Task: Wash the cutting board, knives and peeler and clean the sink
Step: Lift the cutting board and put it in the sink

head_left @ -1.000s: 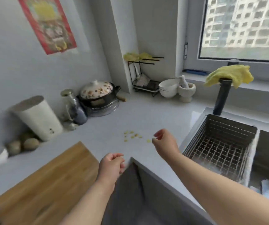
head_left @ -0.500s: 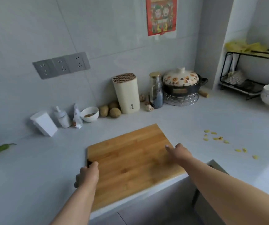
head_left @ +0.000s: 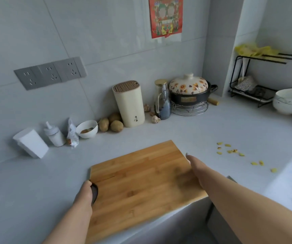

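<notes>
Cutting board (head_left: 141, 178) looks stiff, heavy: your left hand (head_left: 85, 194) grips its edge, right hand (head_left: 197, 170) lies flat, fingers straight; lift by both sides.

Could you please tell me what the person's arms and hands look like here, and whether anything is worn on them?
Both forearms are bare, with no sleeves in view. The left hand and right hand show no gloves, rings, watch or bracelet. The right hand has a pale fingernail.
</notes>
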`<state>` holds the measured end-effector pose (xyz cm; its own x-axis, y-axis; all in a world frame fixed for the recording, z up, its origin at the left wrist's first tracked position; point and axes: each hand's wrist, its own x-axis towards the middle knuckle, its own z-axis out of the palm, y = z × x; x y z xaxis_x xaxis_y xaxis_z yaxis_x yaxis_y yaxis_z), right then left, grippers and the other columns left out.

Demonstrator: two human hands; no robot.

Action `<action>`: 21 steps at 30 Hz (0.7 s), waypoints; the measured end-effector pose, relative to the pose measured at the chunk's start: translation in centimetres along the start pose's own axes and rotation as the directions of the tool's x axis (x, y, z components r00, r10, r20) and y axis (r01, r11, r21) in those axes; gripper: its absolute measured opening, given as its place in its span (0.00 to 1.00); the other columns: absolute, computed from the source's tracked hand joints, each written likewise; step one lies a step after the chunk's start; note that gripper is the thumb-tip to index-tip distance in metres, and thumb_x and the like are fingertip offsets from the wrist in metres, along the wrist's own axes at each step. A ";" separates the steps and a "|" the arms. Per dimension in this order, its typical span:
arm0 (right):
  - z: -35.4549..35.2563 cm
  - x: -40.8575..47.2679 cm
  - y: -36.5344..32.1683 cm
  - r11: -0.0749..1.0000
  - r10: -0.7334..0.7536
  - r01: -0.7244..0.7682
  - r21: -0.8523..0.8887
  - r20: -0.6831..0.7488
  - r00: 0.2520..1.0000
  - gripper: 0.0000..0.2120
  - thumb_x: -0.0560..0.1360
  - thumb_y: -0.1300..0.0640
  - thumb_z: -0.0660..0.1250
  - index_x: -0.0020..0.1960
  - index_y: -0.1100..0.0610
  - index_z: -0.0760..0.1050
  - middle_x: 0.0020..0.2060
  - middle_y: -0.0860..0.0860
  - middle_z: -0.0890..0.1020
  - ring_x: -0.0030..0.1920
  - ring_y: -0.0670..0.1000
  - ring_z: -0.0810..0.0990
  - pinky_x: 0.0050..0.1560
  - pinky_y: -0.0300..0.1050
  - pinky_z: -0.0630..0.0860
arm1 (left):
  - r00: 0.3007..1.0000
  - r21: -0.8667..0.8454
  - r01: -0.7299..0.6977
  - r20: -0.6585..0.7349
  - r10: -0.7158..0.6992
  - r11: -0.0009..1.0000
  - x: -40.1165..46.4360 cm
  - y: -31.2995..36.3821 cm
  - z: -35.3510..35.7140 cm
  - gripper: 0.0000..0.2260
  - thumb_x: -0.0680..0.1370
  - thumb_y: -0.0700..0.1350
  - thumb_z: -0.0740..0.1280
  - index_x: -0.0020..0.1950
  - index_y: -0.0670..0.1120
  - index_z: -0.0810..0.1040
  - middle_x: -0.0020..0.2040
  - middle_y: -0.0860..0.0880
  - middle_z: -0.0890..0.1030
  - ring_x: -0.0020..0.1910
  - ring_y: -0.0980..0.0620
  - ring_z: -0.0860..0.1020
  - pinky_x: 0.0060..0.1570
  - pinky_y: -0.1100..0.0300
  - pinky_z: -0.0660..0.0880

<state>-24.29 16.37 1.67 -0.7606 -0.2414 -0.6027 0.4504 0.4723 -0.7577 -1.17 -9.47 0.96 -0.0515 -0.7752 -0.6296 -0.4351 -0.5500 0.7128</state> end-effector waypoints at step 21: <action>-35.6 -14.4 15.9 0.859 0.381 0.072 0.507 -0.727 0.571 0.34 0.78 0.36 0.49 0.70 0.61 0.68 0.69 0.59 0.70 0.68 0.61 0.69 0.69 0.55 0.63 | 0.673 0.039 -0.295 0.718 0.178 0.955 -32.4 0.5 28.2 0.13 0.79 0.44 0.58 0.35 0.43 0.69 0.18 0.49 0.73 0.30 0.48 0.71 0.31 0.59 0.66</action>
<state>-22.84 57.54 7.27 -0.6023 0.6587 -0.4509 0.5690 -0.0418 -0.8213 -25.13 24.14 13.03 -0.7573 -0.3972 -0.5184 -0.4355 -0.2844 0.8541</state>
